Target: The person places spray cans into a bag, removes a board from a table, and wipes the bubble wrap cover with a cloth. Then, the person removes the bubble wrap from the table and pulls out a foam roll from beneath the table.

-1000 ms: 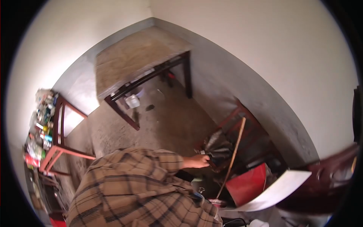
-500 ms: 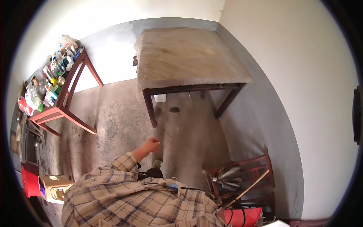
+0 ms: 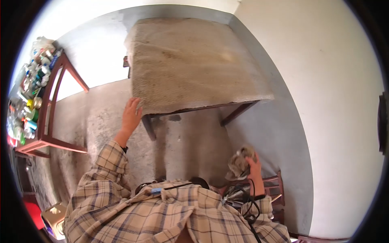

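Observation:
My left hand is raised at the near left corner of the covered table, its fingers stretched out and holding nothing. Whether its fingertips touch the cover's edge, I cannot tell. On the other side, my right hand grips a crumpled, dirty grey-brown rag in front of the table. A dusty, wrinkled, see-through sheet lies over the tabletop, and dark wooden legs show beneath it. A black cable loops by my right wrist.
At left stands a reddish wooden table crowded with bottles and bags. A red wooden chair is at lower right near the grey-and-white wall. A red bucket and a beige plastic stool sit at lower left.
I have come closer to the covered table. My left hand has moved up and left to its corner, its fingers now spread. My right hand has come into view with the rag.

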`<state>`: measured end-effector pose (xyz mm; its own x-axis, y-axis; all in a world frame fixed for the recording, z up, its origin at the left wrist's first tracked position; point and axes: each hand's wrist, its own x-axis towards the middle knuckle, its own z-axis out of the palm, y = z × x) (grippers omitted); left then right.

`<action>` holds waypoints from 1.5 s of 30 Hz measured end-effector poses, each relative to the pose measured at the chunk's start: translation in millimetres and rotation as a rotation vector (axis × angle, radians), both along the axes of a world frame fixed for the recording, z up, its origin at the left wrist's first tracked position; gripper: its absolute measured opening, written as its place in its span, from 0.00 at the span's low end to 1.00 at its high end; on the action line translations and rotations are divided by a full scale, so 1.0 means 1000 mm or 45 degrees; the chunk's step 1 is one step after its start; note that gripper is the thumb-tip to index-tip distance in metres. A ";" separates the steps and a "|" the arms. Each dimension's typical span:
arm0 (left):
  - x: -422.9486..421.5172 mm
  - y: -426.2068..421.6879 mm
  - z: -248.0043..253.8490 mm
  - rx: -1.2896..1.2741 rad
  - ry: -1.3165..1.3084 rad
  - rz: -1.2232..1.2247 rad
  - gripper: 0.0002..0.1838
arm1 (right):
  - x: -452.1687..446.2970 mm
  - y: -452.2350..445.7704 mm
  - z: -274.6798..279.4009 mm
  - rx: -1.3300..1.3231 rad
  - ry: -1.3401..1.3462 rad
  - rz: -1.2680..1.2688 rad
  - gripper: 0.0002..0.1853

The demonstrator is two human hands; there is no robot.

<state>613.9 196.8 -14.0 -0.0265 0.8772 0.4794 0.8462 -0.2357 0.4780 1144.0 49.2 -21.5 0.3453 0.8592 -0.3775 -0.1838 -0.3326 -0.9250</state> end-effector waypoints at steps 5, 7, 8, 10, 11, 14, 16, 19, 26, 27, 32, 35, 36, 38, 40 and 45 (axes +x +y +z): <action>0.008 0.066 -0.042 -0.102 0.192 0.231 0.24 | 0.036 0.147 0.067 0.247 0.023 -0.077 0.38; 0.005 0.034 -0.048 -0.078 0.241 0.325 0.25 | 0.060 0.159 0.093 0.322 -0.031 -0.077 0.37; 0.007 0.037 -0.049 -0.052 0.294 0.356 0.25 | 0.074 0.197 0.098 0.340 -0.038 -0.047 0.36; 0.012 0.031 -0.044 -0.119 0.414 0.442 0.26 | 0.097 0.263 0.110 0.348 -0.097 0.025 0.35; 0.012 0.031 -0.043 -0.141 0.422 0.454 0.26 | 0.109 0.294 0.113 0.358 -0.149 0.086 0.34; 0.003 0.013 -0.028 -0.231 0.401 0.493 0.26 | 0.139 0.360 0.135 0.304 -0.199 0.163 0.36; 0.005 0.022 -0.027 -0.347 0.274 0.538 0.25 | 0.174 0.427 0.111 0.302 -0.446 0.326 0.39; 0.006 0.024 -0.020 -0.348 0.261 0.585 0.23 | 0.194 0.480 0.035 0.178 -1.231 0.539 0.46; 0.001 0.045 -0.018 -0.375 0.390 0.824 0.26 | 0.180 0.483 -0.001 0.275 -1.703 0.384 0.44; 0.005 0.050 -0.022 -0.361 0.527 0.899 0.27 | 0.183 0.483 -0.004 0.346 -1.682 0.423 0.37; 0.014 0.058 -0.020 -0.449 0.402 0.991 0.29 | 0.111 0.456 0.017 0.658 -1.779 0.634 0.20; 0.002 0.040 -0.024 -0.407 0.381 0.893 0.29 | 0.029 0.420 0.018 0.688 -1.453 0.870 0.18; 0.001 0.037 -0.022 -0.359 0.353 0.811 0.29 | -0.006 0.404 -0.004 0.759 -1.494 0.796 0.18; 0.002 0.030 -0.016 -0.399 0.313 0.817 0.29 | -0.047 0.381 -0.021 0.837 -1.554 0.699 0.19; 0.010 0.033 -0.014 -0.544 0.378 0.891 0.29 | -0.048 0.380 -0.008 0.496 -1.495 0.664 0.20; 0.009 0.037 -0.019 -0.537 0.364 0.912 0.29 | -0.009 0.380 0.059 0.845 -1.816 0.785 0.30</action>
<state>622.8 234.1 -32.7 -0.5667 0.8013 0.1916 0.8237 0.5460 0.1527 1135.1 429.4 37.4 -0.3553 0.8572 0.3727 0.8608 0.4555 -0.2270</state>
